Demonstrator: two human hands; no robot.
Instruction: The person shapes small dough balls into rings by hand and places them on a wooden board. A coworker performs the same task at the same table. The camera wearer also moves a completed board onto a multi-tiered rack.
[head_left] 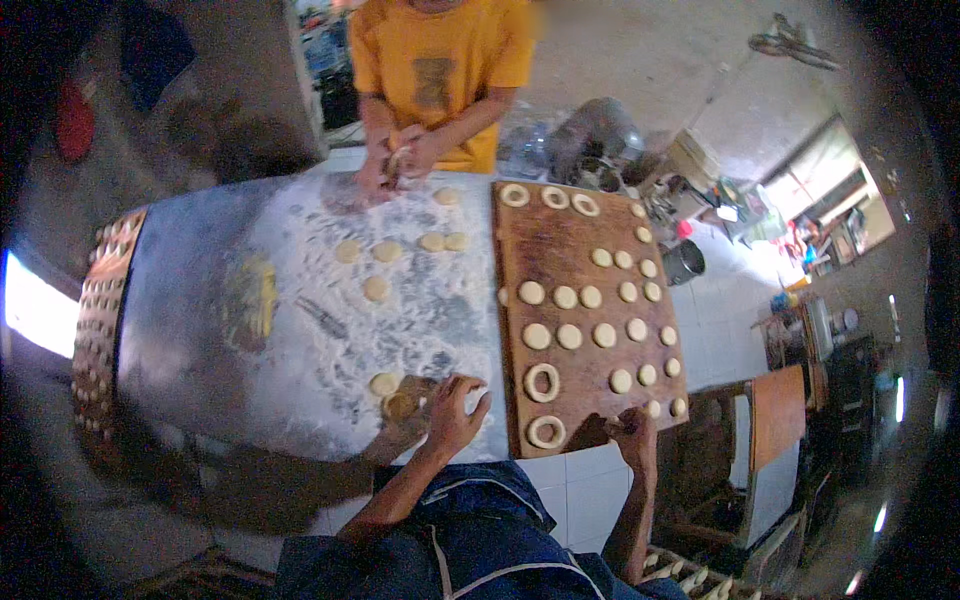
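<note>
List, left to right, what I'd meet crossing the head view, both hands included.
Far-left board → yellow patch on the table → left hand → two nearest dough rings → right hand → orange-brown panel.

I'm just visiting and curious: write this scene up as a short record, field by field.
Surface: grey table dusted with white powder
Right side: brown wooden board bearing pale round dough discs and five pale dough rings
Left: bare left hand, curled above the table beside two discs; whether its grip holds anything is unclear
Right: bare right hand, at the board's near edge close to a disc; contact unclear
Opposite: person in an orange-yellow shirt, hands together
Far left: brown tray-like board with rows of small pale pieces
</note>
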